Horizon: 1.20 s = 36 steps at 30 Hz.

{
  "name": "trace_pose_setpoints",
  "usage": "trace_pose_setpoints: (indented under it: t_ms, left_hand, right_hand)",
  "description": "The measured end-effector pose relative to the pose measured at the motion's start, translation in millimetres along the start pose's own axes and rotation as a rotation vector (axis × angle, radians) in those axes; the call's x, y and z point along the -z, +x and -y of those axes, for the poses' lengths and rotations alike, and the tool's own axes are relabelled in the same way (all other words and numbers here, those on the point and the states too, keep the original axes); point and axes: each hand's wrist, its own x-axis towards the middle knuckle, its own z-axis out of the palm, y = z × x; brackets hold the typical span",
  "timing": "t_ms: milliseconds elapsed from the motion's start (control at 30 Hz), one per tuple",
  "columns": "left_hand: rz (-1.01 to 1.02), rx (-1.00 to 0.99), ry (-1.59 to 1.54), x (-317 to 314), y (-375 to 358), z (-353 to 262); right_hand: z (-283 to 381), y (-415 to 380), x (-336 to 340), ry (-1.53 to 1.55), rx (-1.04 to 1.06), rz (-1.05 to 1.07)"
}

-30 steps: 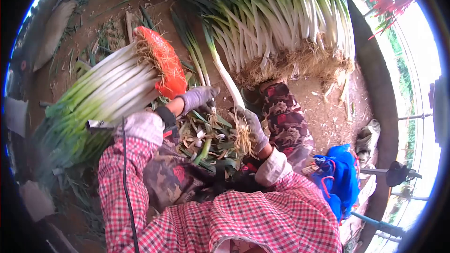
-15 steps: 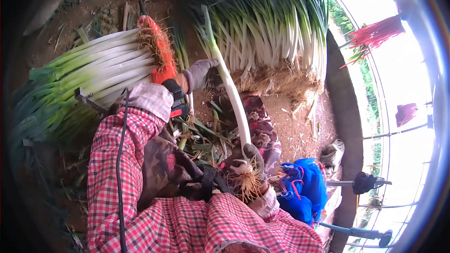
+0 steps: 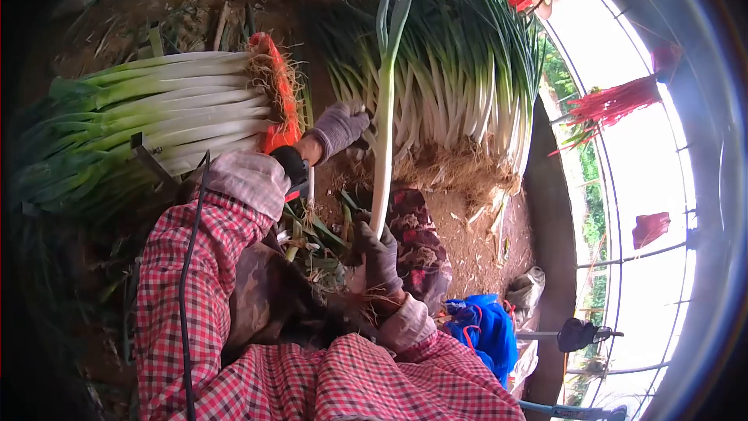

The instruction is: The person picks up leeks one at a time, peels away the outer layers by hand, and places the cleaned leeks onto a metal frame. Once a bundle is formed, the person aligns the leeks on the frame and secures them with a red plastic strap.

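No readable text or labels.

Long white-stemmed leek (image 3: 383, 140), green leaves forked at top; near-upright in right hand (image 3: 378, 253)

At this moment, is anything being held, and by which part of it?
Yes: the right hand holds one leek by its white lower end, near the roots. Whether the left hand grips anything, I cannot tell.
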Motion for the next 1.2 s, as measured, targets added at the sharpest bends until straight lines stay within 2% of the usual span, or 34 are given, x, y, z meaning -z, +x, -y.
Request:
trace_pose_setpoints:
  t_ms: [67, 100, 233, 333, 400, 500, 600, 633, 700, 767, 867, 933, 967, 1033, 1100, 1200]
  left_hand:
    - [0.101, 0.180, -0.084, 9.0, -14.8, -12.2]
    - [0.025, 0.066, 0.275, 3.2, -8.7, -1.9]
    - [0.342, 0.421, 0.291, 17.6, -28.2, -7.5]
    - [0.529, 0.127, 0.931, 28.9, -26.0, 39.6]
    - [0.548, 0.137, 1.007, 45.7, -43.7, 59.1]
    - [0.939, 0.054, 1.448, 59.6, -40.3, 158.1]
    - [0.962, 0.164, 1.041, 78.9, -54.0, 125.4]
    - [0.861, 0.310, 0.749, 80.3, -61.4, 71.9]
    - [0.439, -0.066, 0.492, 71.0, -66.3, 48.9]
    - [0.452, -0.139, 0.011, 68.4, -57.0, 8.0]
    - [0.557, -0.027, -0.624, 59.9, -37.5, -43.4]
    - [0.524, 0.014, -0.889, 54.4, -23.8, -57.3]
    - [0.481, 0.026, -0.988, 52.5, -18.3, -60.4]
    - [0.376, 0.026, -1.149, 51.5, -12.9, -63.7]
    - [0.334, 0.022, -1.227, 54.0, -11.2, -66.4]
    - [0.190, 0.010, -1.088, 49.5, -7.1, -66.3]
  right_hand:
    - [11.9, 7.1, -3.1, -0.018, 0.007, 0.023]
    - [12.8, 13.7, 1.2, -0.006, 0.008, 0.053]
    - [19.9, 32.9, 8.7, 0.015, 0.041, 0.132]
    - [30.2, 38.5, 9.0, 0.039, 0.085, 0.152]
    - [36.8, 42.7, 16.4, -0.036, 0.147, 0.162]
    - [53.5, 38.0, 16.8, -0.031, 0.185, 0.107]
    - [59.6, 31.3, 23.0, -0.036, 0.217, 0.084]
    - [60.1, 26.9, 21.9, -0.039, 0.218, 0.070]
    - [56.4, 22.6, 22.3, -0.105, 0.252, 0.066]
    - [50.5, 20.1, 21.2, -0.236, 0.317, 0.092]
    - [40.3, 17.9, 10.0, -0.259, 0.312, 0.114]
    - [29.9, 17.9, 7.1, -0.226, 0.178, 0.137]
    - [24.8, 19.3, 8.4, -0.214, 0.115, 0.147]
    - [10.8, 32.3, 23.7, -0.053, -0.099, 0.309]
    - [15.0, 30.2, 16.6, 0.503, -0.347, 0.649]
    - [25.3, 28.7, -3.1, 0.172, -0.346, 0.476]
